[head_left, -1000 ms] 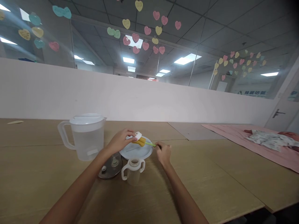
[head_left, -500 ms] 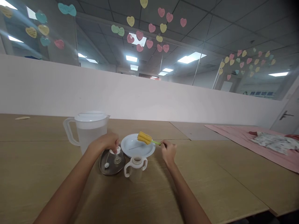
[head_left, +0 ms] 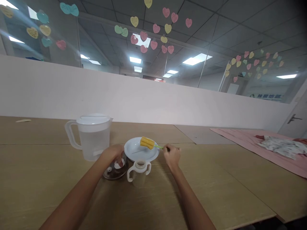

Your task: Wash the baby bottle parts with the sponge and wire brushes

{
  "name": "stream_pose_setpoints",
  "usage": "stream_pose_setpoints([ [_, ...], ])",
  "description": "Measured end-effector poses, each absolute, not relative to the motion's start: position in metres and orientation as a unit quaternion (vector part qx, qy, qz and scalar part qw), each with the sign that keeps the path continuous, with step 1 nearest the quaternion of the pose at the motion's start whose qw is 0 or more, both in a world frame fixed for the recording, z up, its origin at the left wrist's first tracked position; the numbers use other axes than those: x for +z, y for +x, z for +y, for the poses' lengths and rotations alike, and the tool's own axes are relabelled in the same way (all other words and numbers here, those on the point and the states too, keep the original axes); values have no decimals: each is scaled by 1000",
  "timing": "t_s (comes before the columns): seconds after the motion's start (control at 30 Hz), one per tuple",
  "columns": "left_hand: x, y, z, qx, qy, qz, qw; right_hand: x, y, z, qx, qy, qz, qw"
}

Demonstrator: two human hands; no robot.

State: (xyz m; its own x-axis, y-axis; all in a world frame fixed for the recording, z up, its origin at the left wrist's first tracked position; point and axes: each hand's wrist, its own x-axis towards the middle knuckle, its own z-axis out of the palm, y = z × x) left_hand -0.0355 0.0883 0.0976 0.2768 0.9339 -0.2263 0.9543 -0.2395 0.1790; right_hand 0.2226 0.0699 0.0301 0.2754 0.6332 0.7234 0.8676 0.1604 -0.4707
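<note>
My left hand (head_left: 113, 154) is low over a dark, shiny tray (head_left: 115, 174), its fingers closed on a white bottle ring (head_left: 119, 164). Whether the ring rests on the tray, I cannot tell. A small white part (head_left: 109, 169) lies on that tray; the hand and ring cover much of the rest. In my right hand (head_left: 172, 154) is the thin green handle of a bottle brush (head_left: 147, 142). Its yellow sponge head is above a white plate (head_left: 129, 153). Nearest me stands an uncapped clear baby bottle (head_left: 139, 178) with two white side handles, upright between my forearms.
A lidded translucent pitcher (head_left: 94, 137) of water stands left of the plate. At the far right a pink cloth (head_left: 230, 135) carries a white patterned garment (head_left: 279, 145). A low white wall (head_left: 144, 102) runs behind the wooden table (head_left: 216, 182).
My left hand has moved from the brush head left and down to the tray, carrying the white ring away from it. My right hand keeps hold of the brush, its sponge head now bare.
</note>
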Motion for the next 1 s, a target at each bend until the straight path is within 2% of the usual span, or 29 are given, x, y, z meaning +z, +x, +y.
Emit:
stream_pose_setpoints([
  [0.17, 97, -42, 95, -65, 768, 608, 190, 31, 222, 70, -125, -641, -585, 481],
  [1.0, 104, -40, 92, -78, 782, 610, 103, 31, 222, 70, -156, -648, -580, 468],
])
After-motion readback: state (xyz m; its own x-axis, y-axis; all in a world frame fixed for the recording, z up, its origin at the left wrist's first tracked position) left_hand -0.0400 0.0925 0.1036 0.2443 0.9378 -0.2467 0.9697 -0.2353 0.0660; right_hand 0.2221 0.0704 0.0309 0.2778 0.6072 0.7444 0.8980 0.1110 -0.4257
